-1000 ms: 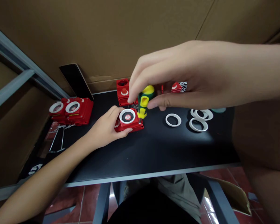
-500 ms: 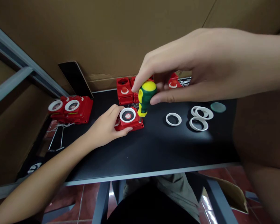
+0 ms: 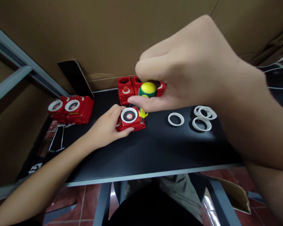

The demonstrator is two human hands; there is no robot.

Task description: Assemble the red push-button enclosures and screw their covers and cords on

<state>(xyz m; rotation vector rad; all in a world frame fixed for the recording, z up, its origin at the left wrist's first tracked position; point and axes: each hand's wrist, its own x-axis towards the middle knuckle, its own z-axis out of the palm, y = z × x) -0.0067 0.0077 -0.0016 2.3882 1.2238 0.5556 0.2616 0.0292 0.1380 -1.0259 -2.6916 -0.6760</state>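
My left hand point(image 3: 109, 127) grips the left side of a red plastic housing point(image 3: 138, 125) on the black tabletop, thumb along its front edge. A white ring point(image 3: 129, 115) sits on top of the housing, around a dark round face with a small red-and-white centre. Curled around a short green-and-yellow screwdriver point(image 3: 148, 89), my right hand point(image 3: 172, 69) holds it nearly upright by the handle. The screwdriver's tip meets the housing's right corner, beside the ring. My fingers and thumb partly cover the handle.
Several loose white rings point(image 3: 176, 119) lie on the right. Red housings with white rings point(image 3: 79, 110) stand at the left, others point(image 3: 125, 91) along the back. A dark phone-like slab point(image 3: 75, 78) leans on the cardboard wall point(image 3: 108, 37). The table's front edge point(image 3: 155, 176) is nearest me.
My right hand has turned over the screwdriver, its wrist rotated and fingers curled in more tightly. The screwdriver's tip stays at the same corner. My left hand and the housing have barely moved.
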